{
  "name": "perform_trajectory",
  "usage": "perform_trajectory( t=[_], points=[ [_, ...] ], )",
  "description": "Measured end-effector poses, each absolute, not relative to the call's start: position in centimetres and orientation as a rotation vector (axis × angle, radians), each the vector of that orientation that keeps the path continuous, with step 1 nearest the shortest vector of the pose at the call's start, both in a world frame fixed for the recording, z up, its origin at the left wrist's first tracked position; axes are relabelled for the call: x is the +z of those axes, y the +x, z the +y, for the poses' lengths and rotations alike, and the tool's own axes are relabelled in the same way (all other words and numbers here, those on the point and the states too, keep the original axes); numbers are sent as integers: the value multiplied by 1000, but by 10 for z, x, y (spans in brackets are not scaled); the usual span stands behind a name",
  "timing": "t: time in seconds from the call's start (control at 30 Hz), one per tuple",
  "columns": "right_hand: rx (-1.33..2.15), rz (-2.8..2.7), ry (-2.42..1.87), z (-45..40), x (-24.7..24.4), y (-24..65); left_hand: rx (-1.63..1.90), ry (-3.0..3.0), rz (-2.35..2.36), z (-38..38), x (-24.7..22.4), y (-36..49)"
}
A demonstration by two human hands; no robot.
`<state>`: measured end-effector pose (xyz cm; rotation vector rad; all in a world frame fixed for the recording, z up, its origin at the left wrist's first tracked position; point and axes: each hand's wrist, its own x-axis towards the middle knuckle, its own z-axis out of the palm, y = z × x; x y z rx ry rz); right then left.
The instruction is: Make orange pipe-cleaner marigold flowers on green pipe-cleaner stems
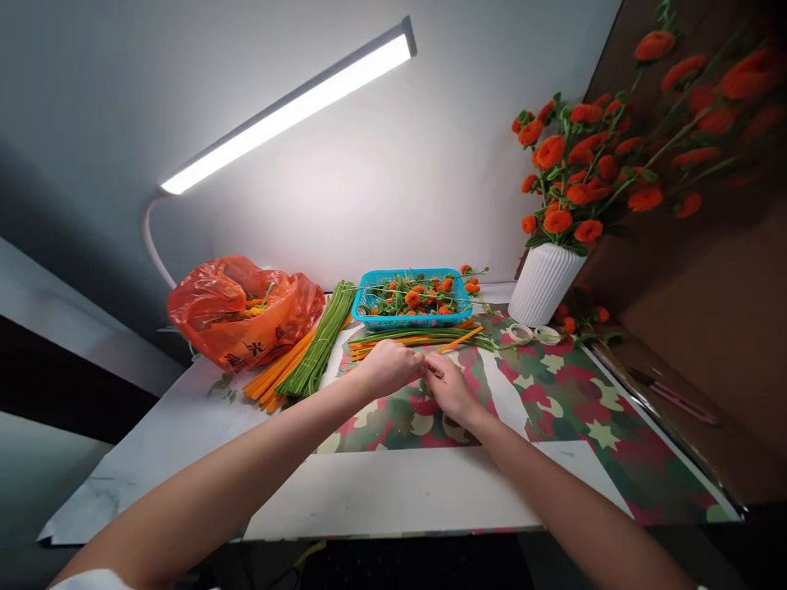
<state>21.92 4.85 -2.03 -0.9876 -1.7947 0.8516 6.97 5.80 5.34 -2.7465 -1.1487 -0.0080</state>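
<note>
My left hand (pixel 393 367) and my right hand (pixel 450 387) meet over the middle of the table, fingertips touching. An orange pipe cleaner (pixel 460 339) slants up to the right from between them; both hands have their fingers pinched on it, and its lower end is hidden. Just beyond lie loose green pipe cleaners (pixel 455 334) and several orange ones. Behind these stands a blue plastic basket (pixel 411 323) filled with orange pipe-cleaner flowers (pixel 412 298) on green stems.
Left stand an orange plastic bag (pixel 246 328), a green pipe-cleaner bundle (pixel 316 348) and an orange bundle (pixel 270 385). Right are a white vase (pixel 546 283) of orange flowers, tape rolls (pixel 546 335) and a pink cutter knife (pixel 682 401). A lit lamp (pixel 295 106) hangs above.
</note>
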Motion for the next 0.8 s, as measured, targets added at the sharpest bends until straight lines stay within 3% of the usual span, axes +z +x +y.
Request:
perform_trajectory(
  t=[0.33,0.57,0.8],
  points=[
    [860,-1678,-989,60,-28,226,-106,-2889,-1409,88,58,80],
    [808,-1856,-995,39,-13,230,-749,-2943,-1578,98,104,43],
    [709,-2066,-1054,34,-14,236,-1603,-3003,-1798,61,81,56]
  ],
)
